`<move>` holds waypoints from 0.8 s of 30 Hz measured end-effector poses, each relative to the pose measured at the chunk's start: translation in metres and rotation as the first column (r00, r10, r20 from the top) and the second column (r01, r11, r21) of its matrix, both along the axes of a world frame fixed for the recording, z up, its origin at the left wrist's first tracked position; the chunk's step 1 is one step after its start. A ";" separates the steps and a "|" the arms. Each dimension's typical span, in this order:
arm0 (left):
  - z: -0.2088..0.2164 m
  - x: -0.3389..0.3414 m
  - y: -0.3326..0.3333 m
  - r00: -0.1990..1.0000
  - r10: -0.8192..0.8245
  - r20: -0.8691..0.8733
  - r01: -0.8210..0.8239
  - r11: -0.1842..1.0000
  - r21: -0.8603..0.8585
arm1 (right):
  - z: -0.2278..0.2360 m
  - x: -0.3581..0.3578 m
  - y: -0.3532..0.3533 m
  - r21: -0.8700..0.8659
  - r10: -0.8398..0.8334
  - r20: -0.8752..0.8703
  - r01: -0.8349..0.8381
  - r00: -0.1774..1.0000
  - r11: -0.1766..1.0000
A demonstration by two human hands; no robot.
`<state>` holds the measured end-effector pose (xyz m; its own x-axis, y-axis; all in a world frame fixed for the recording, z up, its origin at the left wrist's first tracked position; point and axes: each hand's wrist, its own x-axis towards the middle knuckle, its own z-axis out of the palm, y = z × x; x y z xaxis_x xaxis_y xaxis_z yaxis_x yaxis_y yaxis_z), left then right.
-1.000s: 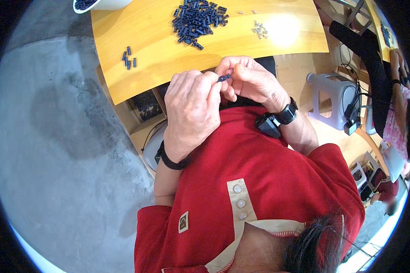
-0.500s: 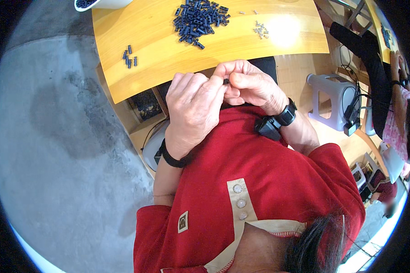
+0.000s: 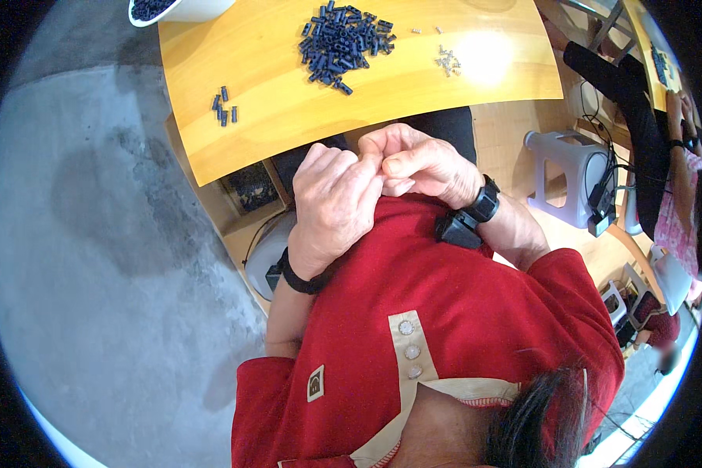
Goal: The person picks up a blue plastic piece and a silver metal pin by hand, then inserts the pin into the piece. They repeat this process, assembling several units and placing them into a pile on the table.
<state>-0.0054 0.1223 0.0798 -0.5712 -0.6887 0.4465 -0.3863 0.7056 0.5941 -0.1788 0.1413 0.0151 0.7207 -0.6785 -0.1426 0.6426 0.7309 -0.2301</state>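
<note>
In front of my red shirt, just off the near edge of the wooden table (image 3: 265,129), both hands meet at the fingertips. My left hand (image 3: 334,195) is closed, its back toward me, fingers curled inward. Thumb and index finger of my right hand (image 3: 429,168) pinch together against the left fingertips. Whatever lies between them is covered by the fingers now; a small black piece showed there a moment earlier. A heap of small black plastic tubular parts (image 3: 342,47) lies on the table beyond my hands. Several similar parts (image 3: 224,109) form a small group at the left.
Small shiny metal pieces (image 3: 448,62) are scattered right of the heap. A white bowl (image 3: 191,9) of dark parts stands at the far left corner. Right of the table are a plastic stool (image 3: 565,175), cables and another person's arm (image 3: 678,171).
My joined hands have come slightly down toward my body. The black piece visible between the fingertips is now hidden. The view has shifted a little; the table's parts look undisturbed.
</note>
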 end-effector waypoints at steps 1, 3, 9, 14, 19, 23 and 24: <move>-0.001 0.001 0.000 1.000 -0.024 0.003 0.024 1.000 -0.019 | 0.000 0.002 0.000 0.019 -0.006 0.014 0.006 1.000 1.000; 0.000 -0.001 0.000 1.000 0.007 -0.021 -0.007 1.000 0.001 | 0.001 0.003 0.000 0.031 -0.018 0.023 0.017 1.000 0.999; -0.003 -0.001 -0.001 0.996 0.059 -0.063 -0.056 0.997 0.051 | -0.002 0.009 -0.002 0.065 -0.040 0.074 0.035 0.996 0.997; -0.006 0.000 -0.003 0.994 0.062 -0.092 -0.056 0.996 0.067 | -0.004 0.012 -0.005 0.056 -0.040 0.069 0.036 0.997 0.998; -0.006 0.003 -0.003 0.982 0.162 -0.094 -0.151 0.982 0.112 | 0.007 0.011 -0.008 -0.023 -0.024 -0.053 0.023 0.998 0.999; -0.011 0.019 -0.004 0.926 0.377 -0.034 -0.372 0.923 0.102 | 0.021 -0.001 -0.014 -0.218 -0.146 -0.527 0.033 0.837 0.975; -0.012 0.025 -0.005 0.883 0.468 -0.016 -0.464 0.879 0.108 | 0.025 -0.003 -0.016 -0.273 -0.237 -0.590 0.085 0.771 0.958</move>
<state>0.0194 0.1172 0.0674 -0.1561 -0.9122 0.3789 -0.6302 0.3873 0.6729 -0.1817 0.1258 0.0403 0.4082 -0.8438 -0.3485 0.4130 0.5111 -0.7538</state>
